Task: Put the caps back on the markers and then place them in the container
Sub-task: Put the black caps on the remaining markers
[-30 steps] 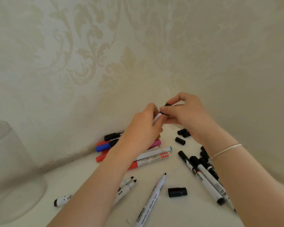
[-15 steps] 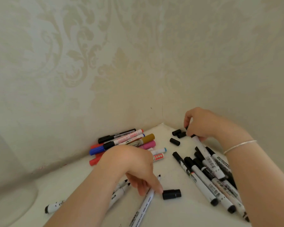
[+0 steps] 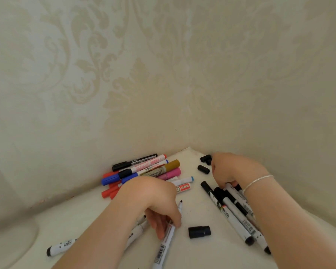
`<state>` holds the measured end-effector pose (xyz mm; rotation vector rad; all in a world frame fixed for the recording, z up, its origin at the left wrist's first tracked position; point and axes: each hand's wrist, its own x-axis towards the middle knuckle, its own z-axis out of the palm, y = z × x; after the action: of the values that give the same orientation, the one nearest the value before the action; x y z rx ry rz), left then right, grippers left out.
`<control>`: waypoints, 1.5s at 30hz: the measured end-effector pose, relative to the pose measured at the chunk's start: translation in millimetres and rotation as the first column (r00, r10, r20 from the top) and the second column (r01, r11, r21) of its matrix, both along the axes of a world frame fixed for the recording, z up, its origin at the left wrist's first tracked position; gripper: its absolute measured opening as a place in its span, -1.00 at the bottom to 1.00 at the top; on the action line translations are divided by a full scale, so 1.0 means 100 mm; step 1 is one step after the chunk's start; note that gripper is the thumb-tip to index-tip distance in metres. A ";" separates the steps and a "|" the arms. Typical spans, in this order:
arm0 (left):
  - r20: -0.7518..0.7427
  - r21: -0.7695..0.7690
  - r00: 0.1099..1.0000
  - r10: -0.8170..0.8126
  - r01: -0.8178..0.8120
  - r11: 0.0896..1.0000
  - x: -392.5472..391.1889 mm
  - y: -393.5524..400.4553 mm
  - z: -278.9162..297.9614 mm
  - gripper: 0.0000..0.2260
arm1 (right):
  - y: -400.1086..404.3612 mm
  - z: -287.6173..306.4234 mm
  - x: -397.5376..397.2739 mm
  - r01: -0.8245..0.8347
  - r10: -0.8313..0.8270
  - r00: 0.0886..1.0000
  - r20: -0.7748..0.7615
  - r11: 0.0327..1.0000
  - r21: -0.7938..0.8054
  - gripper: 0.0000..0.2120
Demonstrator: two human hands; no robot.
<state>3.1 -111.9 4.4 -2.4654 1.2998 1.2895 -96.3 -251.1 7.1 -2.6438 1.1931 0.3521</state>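
My left hand (image 3: 155, 204) pinches the barrel of an uncapped white marker (image 3: 166, 239) that lies on the white surface, its black tip pointing away from me. A large loose black cap (image 3: 199, 232) lies just right of it. My right hand (image 3: 229, 170) curls its fingers over the cap end of a capped black-and-white marker (image 3: 236, 195) on a pile of capped markers (image 3: 231, 216) at the right. Small loose black caps (image 3: 203, 169) lie by the wall corner. The clear container (image 3: 16, 241) is faintly visible at the far left.
A heap of coloured capped markers (image 3: 144, 169) lies against the back wall. Two more uncapped white markers (image 3: 60, 247) lie partly under my left forearm. Patterned walls close the surface in at the back and right.
My hands parted after capping a marker. The right hand carried it down onto the right pile, and the left hand dropped to the uncapped marker in front and took hold of it.
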 end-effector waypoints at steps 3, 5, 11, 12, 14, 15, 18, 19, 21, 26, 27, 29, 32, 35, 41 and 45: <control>-0.038 -0.024 0.999 0.011 -0.012 1.000 0.02 0.01 0.00 -0.79 | 0.01 0.02 -0.01 -0.004 0.006 0.998 -0.059 1.000 0.019 -0.44; -0.062 -0.043 0.998 0.014 -0.017 0.999 0.04 0.02 0.00 -0.84 | 0.01 0.03 -0.01 -0.008 0.011 0.997 -0.074 0.999 0.038 -0.40; -0.093 -0.096 0.995 0.033 -0.042 0.994 0.13 0.06 0.06 -0.85 | -0.06 -0.09 0.08 0.004 0.003 0.990 0.140 0.999 -0.050 -0.63; -0.093 -0.102 0.995 0.037 -0.047 0.994 0.15 0.07 0.07 -0.85 | -0.06 -0.11 0.11 -0.003 0.018 0.980 0.197 0.997 -0.074 -0.66; -0.091 -0.118 0.995 0.042 -0.053 0.992 0.17 0.08 0.08 -0.85 | -0.07 -0.18 0.15 -0.038 0.065 0.964 0.257 0.993 -0.108 -0.65; -0.090 -0.127 0.995 0.043 -0.054 0.990 0.18 0.09 0.08 -0.86 | -0.06 -0.21 0.17 -0.059 0.084 0.962 0.259 0.993 -0.101 -0.63; -0.101 -0.155 0.994 0.040 -0.055 0.986 0.21 0.10 0.10 -0.87 | -0.04 -0.29 0.20 -0.087 0.097 0.983 0.155 0.994 -0.074 -0.64; -0.105 -0.162 0.994 0.039 -0.055 0.985 0.21 0.11 0.10 -0.87 | -0.03 -0.31 0.20 -0.081 0.092 0.986 0.136 0.993 -0.080 -0.66; -0.106 -0.179 0.994 0.033 -0.052 0.982 0.22 0.12 0.12 -0.89 | -0.03 -0.32 0.20 -0.061 0.072 0.987 0.146 0.995 -0.080 -0.68; -0.078 -0.319 0.997 0.013 -0.037 0.947 0.24 0.17 0.20 -0.91 | -0.06 -0.18 0.23 0.007 -0.005 0.852 0.524 1.000 -0.003 -0.86; -0.060 -0.369 0.998 0.015 -0.036 0.929 0.25 0.18 0.22 -0.89 | -0.03 -0.11 0.23 -0.026 -0.056 0.763 0.644 0.993 0.117 -0.85; -0.003 -0.489 1.000 0.023 -0.021 0.872 0.26 0.20 0.28 -0.86 | 0.09 0.04 0.21 -0.211 -0.212 0.569 0.794 0.896 0.391 -0.82; 0.169 -0.647 0.983 0.070 0.057 0.760 0.33 0.20 0.34 -0.78 | 0.21 0.20 0.16 -0.363 -0.306 0.469 0.829 0.788 0.496 -0.86; 0.104 -0.723 0.985 0.136 -0.019 0.690 0.39 0.21 0.36 -0.73 | 0.22 0.24 0.14 -0.412 -0.339 0.443 0.830 0.745 0.524 -0.82; 0.055 -0.781 0.989 0.134 -0.041 0.623 0.41 0.24 0.37 -0.76 | 0.20 0.23 0.13 -0.501 -0.403 0.427 0.809 0.640 0.583 -0.69; 0.054 -0.794 0.991 0.121 -0.031 0.607 0.41 0.22 0.36 -0.69 | 0.22 0.25 0.14 -0.492 -0.455 0.387 0.802 0.633 0.597 -0.77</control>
<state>43.7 -89.7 40.4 -3.0906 2.1104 0.5981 -82.7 -228.6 32.4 -1.4939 0.3724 -0.5309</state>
